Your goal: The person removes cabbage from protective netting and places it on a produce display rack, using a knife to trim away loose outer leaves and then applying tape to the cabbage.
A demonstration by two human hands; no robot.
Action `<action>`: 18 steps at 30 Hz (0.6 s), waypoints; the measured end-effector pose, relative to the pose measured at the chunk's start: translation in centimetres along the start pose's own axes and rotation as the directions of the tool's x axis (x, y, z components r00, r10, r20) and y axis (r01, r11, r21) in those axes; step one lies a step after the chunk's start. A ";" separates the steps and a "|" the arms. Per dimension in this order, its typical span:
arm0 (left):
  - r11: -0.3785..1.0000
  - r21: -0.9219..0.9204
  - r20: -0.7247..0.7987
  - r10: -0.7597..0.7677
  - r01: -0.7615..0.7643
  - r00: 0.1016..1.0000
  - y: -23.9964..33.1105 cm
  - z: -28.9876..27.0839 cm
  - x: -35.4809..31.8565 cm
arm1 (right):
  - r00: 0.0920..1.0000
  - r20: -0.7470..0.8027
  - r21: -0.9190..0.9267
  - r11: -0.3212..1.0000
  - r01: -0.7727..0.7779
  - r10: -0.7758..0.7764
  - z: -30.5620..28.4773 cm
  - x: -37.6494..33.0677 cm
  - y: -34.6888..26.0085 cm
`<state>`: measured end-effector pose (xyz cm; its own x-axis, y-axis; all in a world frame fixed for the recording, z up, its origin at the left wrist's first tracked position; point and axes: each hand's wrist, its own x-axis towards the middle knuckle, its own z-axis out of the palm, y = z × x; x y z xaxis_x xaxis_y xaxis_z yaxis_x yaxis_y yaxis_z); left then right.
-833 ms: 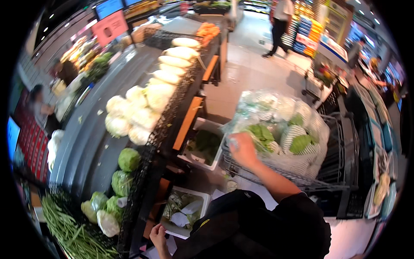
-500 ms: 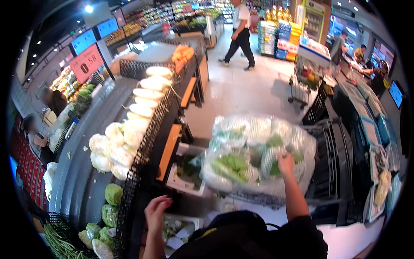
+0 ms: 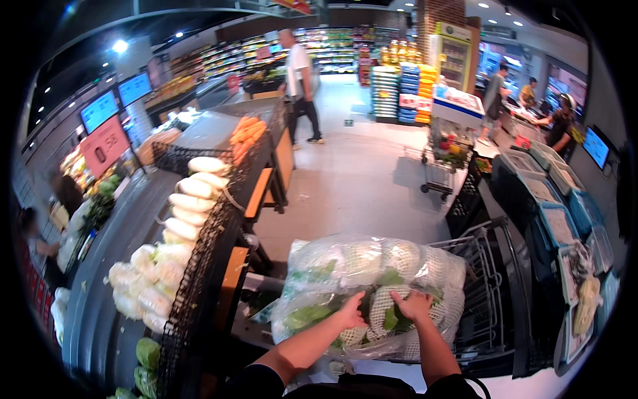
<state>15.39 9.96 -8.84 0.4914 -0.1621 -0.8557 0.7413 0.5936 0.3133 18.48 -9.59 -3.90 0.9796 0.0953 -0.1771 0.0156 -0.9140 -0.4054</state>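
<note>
A big clear plastic bag (image 3: pixel 372 279) stuffed with green and white cabbages in foam netting lies in a black wire cart (image 3: pixel 492 292) in front of me. My left hand (image 3: pixel 351 310) presses on the bag's near side with fingers closed over the plastic. My right hand (image 3: pixel 413 304) rests beside it on a netted cabbage inside the bag, fingers spread and gripping.
A long produce counter (image 3: pixel 133 266) on my left carries napa cabbages (image 3: pixel 189 203), round pale cabbages (image 3: pixel 149 286) and carrots (image 3: pixel 247 130), behind a black wire rail. A person walks down the aisle (image 3: pixel 299 80). Another cart (image 3: pixel 442 166) stands further off; crates sit at right.
My left hand came up from the low crate by the counter onto the bag. My right hand slid left along the bag. My view lifted toward the aisle.
</note>
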 end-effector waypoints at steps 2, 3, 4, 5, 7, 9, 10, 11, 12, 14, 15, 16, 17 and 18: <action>0.985 -0.172 0.297 0.054 -0.003 0.953 -0.2 0.8 0.5 | 0.999 0.031 0.064 0.997 0.036 -0.038 0.4 -0.5 -0.4; 0.978 -0.195 0.298 0.125 -0.067 0.947 0.0 1.2 0.4 | 0.996 -0.019 -0.057 0.995 0.085 -0.086 0.7 -1.0 -0.6; 0.986 -0.141 0.355 0.131 -0.085 0.926 0.0 1.4 0.0 | 0.979 -0.083 -0.171 0.971 0.168 -0.185 1.1 -1.8 -1.0; 0.984 -0.134 0.396 0.165 -0.121 0.903 -0.2 1.5 -0.8 | 0.965 -0.100 -0.132 0.964 0.230 -0.244 1.1 -2.5 -1.1; 0.964 -0.159 0.396 0.259 -0.212 0.881 -0.9 1.6 -2.9 | 0.889 -0.280 -0.088 0.932 0.352 -0.362 1.0 -4.6 -1.8; 0.931 -0.237 0.343 0.347 -0.277 0.873 -1.6 1.2 -5.6 | 0.780 -0.419 -0.036 0.867 0.498 -0.465 0.0 -6.6 -3.4; 0.905 -0.282 0.373 0.408 -0.318 0.833 -1.9 0.9 -7.1 | 0.729 -0.468 0.003 0.824 0.567 -0.500 -0.8 -7.3 -4.4; 0.876 -0.333 0.370 0.461 -0.349 0.807 -2.4 0.5 -8.5 | 0.670 -0.529 0.075 0.757 0.649 -0.522 -1.7 -8.3 -5.5; 0.837 -0.393 0.350 0.519 -0.380 0.780 -2.8 -0.1 -9.9 | 0.631 -0.513 0.021 0.727 0.686 -0.582 -2.8 -8.9 -6.8; 0.772 -0.548 0.401 0.580 -0.321 0.709 -3.2 -1.8 -12.6 | 0.550 -0.463 -0.032 0.634 0.773 -0.695 -5.0 -9.5 -9.7; 0.743 -0.582 0.392 0.613 -0.331 0.686 -3.3 -3.1 -14.1 | 0.494 -0.436 -0.051 0.569 0.821 -0.753 -5.8 -10.0 -11.4; 0.693 -0.636 0.429 0.684 -0.340 0.590 -3.4 -4.3 -15.5 | 0.400 -0.444 -0.042 0.465 0.884 -0.801 -6.3 -10.7 -13.3; 0.663 -0.632 0.353 0.707 -0.401 0.613 -3.6 -5.8 -17.0 | 0.333 -0.414 -0.036 0.381 0.924 -0.847 -6.7 -11.4 -15.1; 0.622 -0.637 0.314 0.749 -0.456 0.583 -3.9 -7.4 -18.3 | 0.269 -0.382 -0.023 0.300 0.954 -0.884 -6.9 -12.1 -16.7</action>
<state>0.16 16.42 2.58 0.9855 0.1029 -0.1351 -0.0544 0.9449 0.3227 7.72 1.77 11.21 0.3260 0.6834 0.6532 0.9436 -0.1923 -0.2697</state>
